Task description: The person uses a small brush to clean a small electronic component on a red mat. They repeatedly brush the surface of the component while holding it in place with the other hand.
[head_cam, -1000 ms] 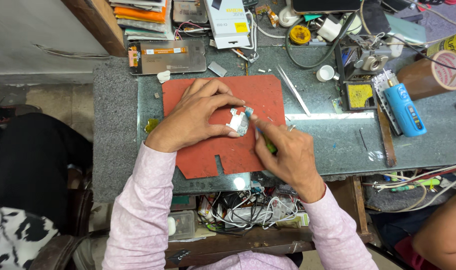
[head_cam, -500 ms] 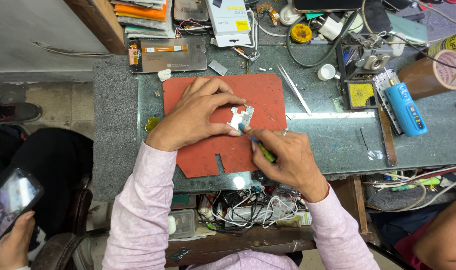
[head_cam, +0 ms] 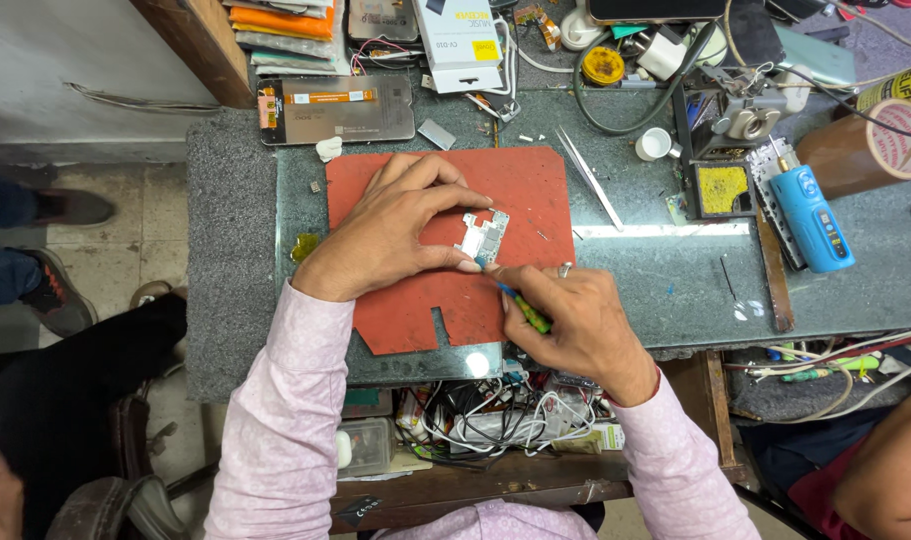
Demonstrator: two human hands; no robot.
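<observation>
Red matting lies under both hands, and the work sits at its middle. The left hand (head_cam: 390,235) is spread flat over the red mat (head_cam: 520,180), its fingertips pressing down on the near edge of a small silvery circuit board (head_cam: 483,236) so that the board lies pinned flat on the mat. The right hand (head_cam: 575,325) is closed in a pinch round a thin green-handled tool (head_cam: 523,308), held like a pen, whose blue-tinted tip meets the lower corner of the board just beside the left fingertips.

Compared with a second ago, the board looks turned a little and lies more squarely under the left fingers; the right hand has drawn back toward the body, so the tool now comes in from below at a slant instead of lying over the board. From this I judge that the tool tip is being worked at the board's edge while the left hand steadies it, a fine job at one spot, not a move of the board.

Beyond the mat, on the grey table (head_cam: 665,280), a pair of metal tweezers (head_cam: 587,178) lies just off the mat's right edge. Farther right stand a soldering stand with a yellow sponge (head_cam: 723,188) and a blue cylinder-shaped device (head_cam: 811,218). A phone back panel (head_cam: 335,110) lies above the mat. At the left edge, another person's shoes (head_cam: 55,290) stand on the floor, and an elbow (head_cam: 895,470) shows at the lower right.
</observation>
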